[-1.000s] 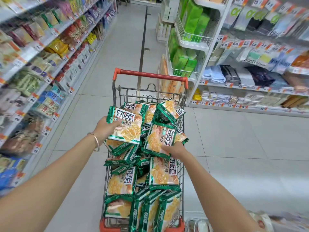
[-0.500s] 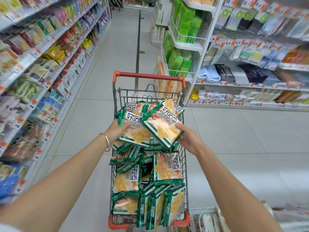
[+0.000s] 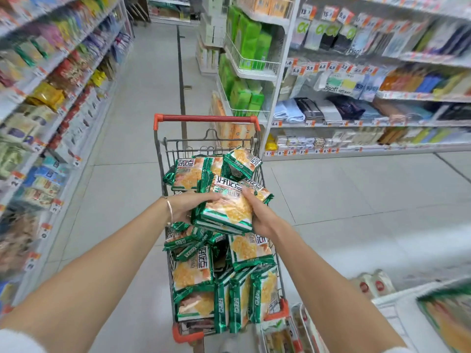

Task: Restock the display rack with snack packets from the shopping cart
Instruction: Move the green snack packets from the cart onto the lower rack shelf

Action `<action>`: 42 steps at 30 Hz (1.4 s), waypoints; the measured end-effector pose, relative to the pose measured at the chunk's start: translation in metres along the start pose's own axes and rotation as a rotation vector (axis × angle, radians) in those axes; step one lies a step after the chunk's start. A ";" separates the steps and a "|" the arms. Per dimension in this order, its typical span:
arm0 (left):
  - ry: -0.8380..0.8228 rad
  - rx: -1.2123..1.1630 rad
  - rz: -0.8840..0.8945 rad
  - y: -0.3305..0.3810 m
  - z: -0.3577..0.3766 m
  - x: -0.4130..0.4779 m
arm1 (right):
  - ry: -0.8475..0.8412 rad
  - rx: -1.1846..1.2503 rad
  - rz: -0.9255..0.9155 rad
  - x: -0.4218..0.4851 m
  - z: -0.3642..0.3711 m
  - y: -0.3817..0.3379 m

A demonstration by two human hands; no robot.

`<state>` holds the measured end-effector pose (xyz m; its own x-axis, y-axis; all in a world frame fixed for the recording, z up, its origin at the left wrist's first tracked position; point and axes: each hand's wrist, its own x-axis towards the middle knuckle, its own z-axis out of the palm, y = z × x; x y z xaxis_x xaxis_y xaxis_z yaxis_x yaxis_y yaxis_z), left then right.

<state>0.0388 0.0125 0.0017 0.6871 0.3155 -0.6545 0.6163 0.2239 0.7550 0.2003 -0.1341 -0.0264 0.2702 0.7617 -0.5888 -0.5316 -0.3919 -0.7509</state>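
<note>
A wire shopping cart (image 3: 207, 119) with a red handle stands in the aisle, piled with several green-and-orange snack packets (image 3: 193, 272). Above the cart's middle I hold a small stack of the same packets (image 3: 224, 210) between both hands. My left hand (image 3: 190, 205), with a bracelet at the wrist, grips the stack's left side. My right hand (image 3: 257, 212) grips its right side, thumb on top. The display rack (image 3: 397, 301) shows at the lower right, blurred, with one packet (image 3: 448, 317) on it.
Stocked shelves (image 3: 46, 103) line the left of the aisle. More shelving (image 3: 356, 123) with cloths and boxes runs along the right, with green packs (image 3: 244, 42) on its end wire baskets. Tiled floor (image 3: 122, 194) lies on both sides of the cart.
My right hand lifted a packet from the cart and laid it onto the one in my left hand. Both hands came together and now hold the stack nearer to me.
</note>
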 end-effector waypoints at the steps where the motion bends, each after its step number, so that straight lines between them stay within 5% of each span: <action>1: -0.018 -0.007 0.012 0.001 0.004 0.001 | -0.002 -0.004 0.006 -0.008 -0.004 0.002; 6: -0.101 -0.008 0.095 0.016 0.050 0.003 | 0.065 -0.061 -0.036 -0.070 -0.028 0.014; 15: -0.512 0.351 0.325 0.054 0.230 -0.026 | 0.539 0.182 -0.253 -0.244 -0.099 0.071; 26: -0.565 0.532 0.706 0.062 0.450 -0.020 | 1.127 0.141 -0.548 -0.377 -0.220 0.140; 30: -0.536 0.642 0.656 0.047 0.504 0.017 | 1.257 0.032 -0.538 -0.376 -0.260 0.172; 36: -0.364 0.917 0.673 0.024 0.542 0.069 | 1.153 -0.063 -0.338 -0.342 -0.310 0.208; 42: -0.072 1.233 1.043 0.028 0.550 0.077 | 1.175 0.021 -0.391 -0.320 -0.337 0.206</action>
<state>0.3208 -0.4645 -0.0494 0.9769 -0.2020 0.0691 -0.2130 -0.8992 0.3823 0.2751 -0.6323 -0.0933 0.9639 -0.1031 -0.2456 -0.2631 -0.2262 -0.9379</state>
